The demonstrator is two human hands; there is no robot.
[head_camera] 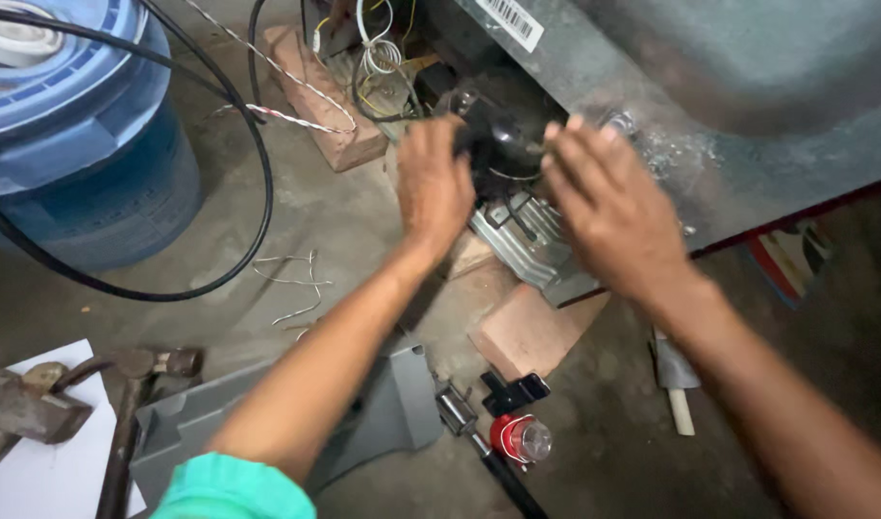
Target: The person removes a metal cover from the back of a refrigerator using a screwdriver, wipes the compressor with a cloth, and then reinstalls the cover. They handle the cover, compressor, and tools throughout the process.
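Fingers of the left hand [433,183] curl around the black compressor [506,135] at upper centre; right hand [608,207] reaches in, fingers spread, touching its side.

The black compressor [506,130] sits hemmed in: grey cabinet wall [652,86] behind and right, wire tangle [378,67] and a brick [317,91] to the left, another brick [529,332] in front. Bare floor [267,231] (crossed by a black cable [258,183]) lies open leftward.
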